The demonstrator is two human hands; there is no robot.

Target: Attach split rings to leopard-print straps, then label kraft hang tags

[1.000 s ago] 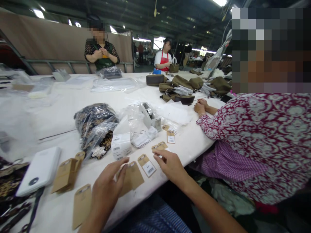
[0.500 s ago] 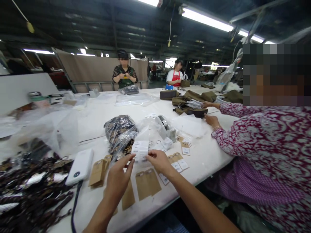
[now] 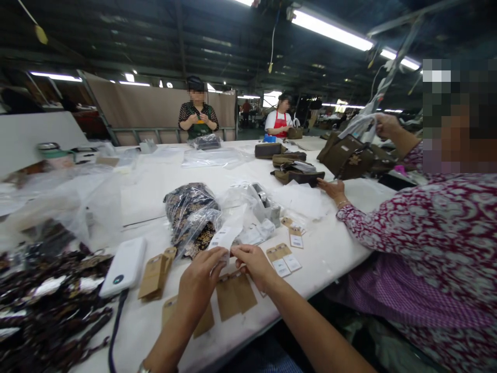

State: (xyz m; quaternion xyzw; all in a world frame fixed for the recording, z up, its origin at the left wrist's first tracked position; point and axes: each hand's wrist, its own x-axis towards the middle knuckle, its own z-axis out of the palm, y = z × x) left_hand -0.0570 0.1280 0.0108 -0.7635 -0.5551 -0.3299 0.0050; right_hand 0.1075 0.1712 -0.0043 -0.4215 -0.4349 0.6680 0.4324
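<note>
Between my hands is a white strip of barcode stickers, its upper end curling away from me. My left hand is closed on the strip's near end, which bends over the fingers. My right hand is closed in a pinch at the strip's right edge; its fingertips partly hide what they grip. Below the hands lie plain brown card tags, partly covered by my fingers. Another brown tag is beside my left forearm. To the right are tags bearing white stickers.
A stack of folded brown tags and a white power bank with a cable lie left. Beyond are a plastic-wrapped patterned bundle and a tape dispenser. A co-worker's sleeve reaches in near olive bags.
My hands have drawn closer together and the sticker strip now bends over my left fingers. The co-worker at right has lifted an olive bag by its wrapped handles.
</note>
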